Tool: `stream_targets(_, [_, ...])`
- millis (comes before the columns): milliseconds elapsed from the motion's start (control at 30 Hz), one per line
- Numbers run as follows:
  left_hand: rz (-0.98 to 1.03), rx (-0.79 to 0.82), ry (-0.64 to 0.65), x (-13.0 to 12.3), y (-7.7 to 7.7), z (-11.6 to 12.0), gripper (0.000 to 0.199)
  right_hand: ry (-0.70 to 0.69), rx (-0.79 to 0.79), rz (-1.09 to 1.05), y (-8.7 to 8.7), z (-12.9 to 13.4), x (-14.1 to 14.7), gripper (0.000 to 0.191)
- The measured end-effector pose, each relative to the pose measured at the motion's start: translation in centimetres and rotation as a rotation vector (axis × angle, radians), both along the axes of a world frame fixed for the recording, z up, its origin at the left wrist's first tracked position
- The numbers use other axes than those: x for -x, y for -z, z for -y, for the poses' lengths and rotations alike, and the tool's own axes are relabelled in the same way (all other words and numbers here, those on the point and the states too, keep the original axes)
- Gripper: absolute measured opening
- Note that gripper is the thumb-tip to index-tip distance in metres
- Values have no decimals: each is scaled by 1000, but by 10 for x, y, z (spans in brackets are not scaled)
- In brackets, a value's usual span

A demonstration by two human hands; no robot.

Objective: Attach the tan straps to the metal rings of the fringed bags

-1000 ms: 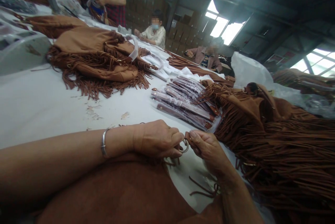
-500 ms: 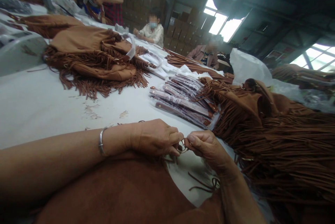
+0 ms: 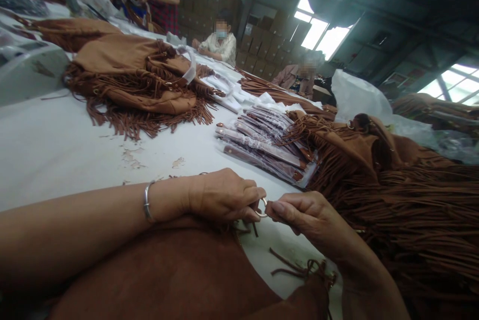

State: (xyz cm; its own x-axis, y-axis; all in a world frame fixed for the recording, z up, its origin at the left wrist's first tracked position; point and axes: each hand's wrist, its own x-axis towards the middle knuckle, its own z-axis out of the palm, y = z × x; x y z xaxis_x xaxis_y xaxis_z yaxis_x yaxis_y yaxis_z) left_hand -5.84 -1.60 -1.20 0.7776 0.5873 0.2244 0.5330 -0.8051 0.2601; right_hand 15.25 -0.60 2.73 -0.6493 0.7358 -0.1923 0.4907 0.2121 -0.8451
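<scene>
My left hand (image 3: 226, 199), with a silver bangle on the wrist, is closed in a pinch on a metal ring (image 3: 262, 215). Facing it, my right hand (image 3: 309, 213) pinches a small brown leather tab (image 3: 268, 209) at the ring's other side. The fingers hide most of the tab and part of the ring. A large brown suede bag (image 3: 168, 275) lies below both hands, close to my body. Thin brown cords (image 3: 290, 266) stick out at its right side, under my right hand.
Plastic-wrapped straps (image 3: 262, 145) lie on the white table (image 3: 56, 145) beyond my hands. Fringed brown bags (image 3: 123, 61) sit at the left, and another fringed heap (image 3: 404, 200) is at the right. Several people are around the table's far side; cartons (image 3: 258, 46) stand behind.
My right hand has shifted slightly right and turned, its wrist lower and farther right. The ring shows more openly between the hands. My left hand has hardly moved.
</scene>
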Motion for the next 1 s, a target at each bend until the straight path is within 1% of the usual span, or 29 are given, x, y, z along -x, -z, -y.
stream_targets(67, [-48, -57, 2, -2, 0, 2, 30, -6, 85, -26, 1, 0, -2, 43])
stream_targets(133, [-67, -122, -2, -2, 2, 2, 34, 11, 135, -74, 4, 1, -2, 43])
stream_targets(200, [-71, -163, -33, -2, 3, 2, 40, 25, 118, -99, 7, 2, 1, 43])
stream_targets(300, [-95, -169, -105, -2, 4, 1, 44, 14, 58, -81, 10, 3, 5, 43])
stream_targets(400, [-97, -181, -150, -2, 4, 1, 49, 1, 64, -88, 11, 3, 6, 43])
stream_targets(467, [-84, -175, -175, -2, 3, 1, 50, 18, 59, -94, 10, 2, 6, 43])
stream_targets(600, [-28, -135, -133, -3, 2, 1, 49, 12, 118, -54, 8, -1, 1, 43])
stream_targets(700, [-49, -151, -85, -5, 1, 3, 36, 10, 158, -3, 7, -3, -2, 42])
stream_targets(767, [-99, -164, -59, -7, 1, 3, 30, 5, 113, 53, 7, -4, 0, 42])
stream_targets(900, [-150, -136, -33, -8, 0, 1, 29, 8, -62, 222, 7, -3, 7, 42])
stream_targets(1000, [-141, -96, -60, -4, -1, 0, 28, 54, -85, 244, 0, -6, 0, 45])
